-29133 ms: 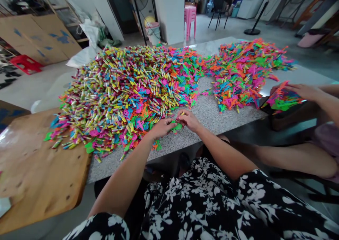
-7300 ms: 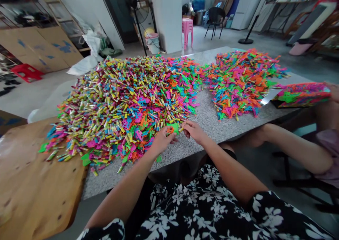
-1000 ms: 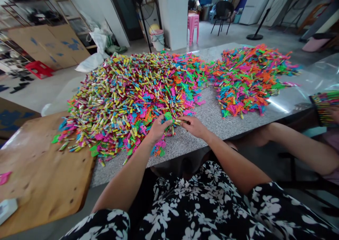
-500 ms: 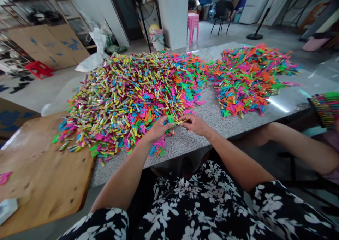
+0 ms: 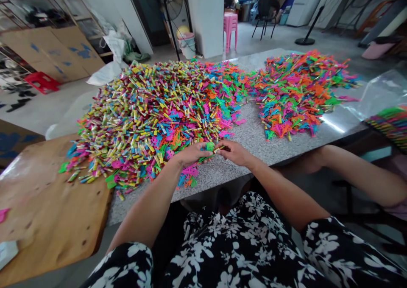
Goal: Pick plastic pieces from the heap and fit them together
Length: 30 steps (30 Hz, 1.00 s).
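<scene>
Close to the front edge of the speckled table (image 5: 222, 173), my left hand (image 5: 193, 153) pinches a green plastic piece (image 5: 210, 146) with a flat, patterned head. My right hand (image 5: 234, 152) is closed on a small yellow wrapped tube (image 5: 218, 149), its end against the green piece. Whether the two are joined I cannot tell. Just beyond and to the left of my hands rises a large heap of small wrapped tubes (image 5: 136, 110). Pink, blue, orange and green plastic pieces (image 5: 178, 137) lie mixed into its near side.
A second heap of bright plastic pieces (image 5: 295, 93) lies on the right of the table. At the left a wooden board (image 5: 57, 220) adjoins the table. Another person's arm (image 5: 356, 173) reaches in at right, near a bundle of coloured sticks (image 5: 391, 124).
My hands have shifted slightly right, still together, with the green piece and tube between them. At right, a clear plastic bag has come up above the bundle of sticks.
</scene>
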### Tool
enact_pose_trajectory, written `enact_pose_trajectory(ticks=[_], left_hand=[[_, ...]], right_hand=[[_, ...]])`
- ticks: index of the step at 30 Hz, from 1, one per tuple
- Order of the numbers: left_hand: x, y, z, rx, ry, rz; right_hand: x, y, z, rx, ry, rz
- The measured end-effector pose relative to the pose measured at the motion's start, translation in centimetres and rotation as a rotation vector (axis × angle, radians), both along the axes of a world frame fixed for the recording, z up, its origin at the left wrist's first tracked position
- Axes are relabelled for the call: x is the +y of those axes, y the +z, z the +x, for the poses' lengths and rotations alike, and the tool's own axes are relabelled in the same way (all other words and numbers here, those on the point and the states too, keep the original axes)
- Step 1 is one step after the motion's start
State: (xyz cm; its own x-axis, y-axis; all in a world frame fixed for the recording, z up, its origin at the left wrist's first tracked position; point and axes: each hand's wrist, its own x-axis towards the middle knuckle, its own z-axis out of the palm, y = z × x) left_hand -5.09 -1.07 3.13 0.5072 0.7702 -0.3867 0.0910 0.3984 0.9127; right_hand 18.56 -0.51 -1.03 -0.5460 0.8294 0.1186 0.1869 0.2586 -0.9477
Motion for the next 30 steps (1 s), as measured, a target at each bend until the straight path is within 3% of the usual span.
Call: enact_pose_trajectory(ticks=[3, 5, 7, 9, 11, 13, 15, 17, 19, 21, 23, 25, 28, 30], left_hand=[[0.7, -1.3, 1.4, 0.097, 0.065, 0.058], [1.6, -2.4, 2.3, 0.222, 0.181, 0.154], [2.7, -3.3, 3.3, 0.377, 0.313, 0.312], [4.0, -4.0, 4.4, 0.505, 0.377, 0.512], [5.4, -4.6, 6.0, 0.588, 0.343, 0.726], [6.6, -5.1, 7.8, 0.652, 0.246, 0.906], [7.6, -5.6, 9.4, 0.702, 0.141, 1.009], [8.5, -6.1, 10.5, 0.725, 0.063, 1.017], [9.1, -6.3, 10.6, 0.714, 0.034, 0.990], [9.5, -6.2, 9.7, 0.674, 0.072, 0.994], [9.5, -5.9, 8.3, 0.606, 0.197, 1.001], [9.2, -5.4, 6.8, 0.505, 0.418, 0.938], [8.0, -4.7, 4.8, 0.273, 0.691, 0.624], [7.0, -4.5, 3.8, 0.069, 0.741, 0.358]], right_hand=[[0.8, -0.4, 1.6, -0.079, -0.019, 0.044], [2.1, -0.1, 3.8, -0.173, -0.100, 0.092], [3.9, 0.4, 6.7, -0.207, -0.322, 0.107], [6.1, 1.0, 9.6, -0.087, -0.651, 0.090], [8.0, 1.4, 11.6, 0.131, -0.901, 0.037], [9.2, 1.3, 12.1, 0.268, -0.983, -0.064], [9.6, 0.7, 11.2, 0.253, -0.940, -0.201], [9.3, -0.5, 9.5, 0.137, -0.851, -0.290], [8.8, -1.8, 7.6, -0.063, -0.734, -0.292], [8.2, -3.0, 6.0, -0.327, -0.587, -0.191], [7.8, -3.9, 4.4, -0.525, -0.457, -0.063], [7.6, -4.4, 3.0, -0.638, -0.385, 0.055], [7.5, -4.3, 1.0, -0.769, -0.327, 0.150], [7.5, -4.0, -0.1, -0.847, -0.321, 0.159]])
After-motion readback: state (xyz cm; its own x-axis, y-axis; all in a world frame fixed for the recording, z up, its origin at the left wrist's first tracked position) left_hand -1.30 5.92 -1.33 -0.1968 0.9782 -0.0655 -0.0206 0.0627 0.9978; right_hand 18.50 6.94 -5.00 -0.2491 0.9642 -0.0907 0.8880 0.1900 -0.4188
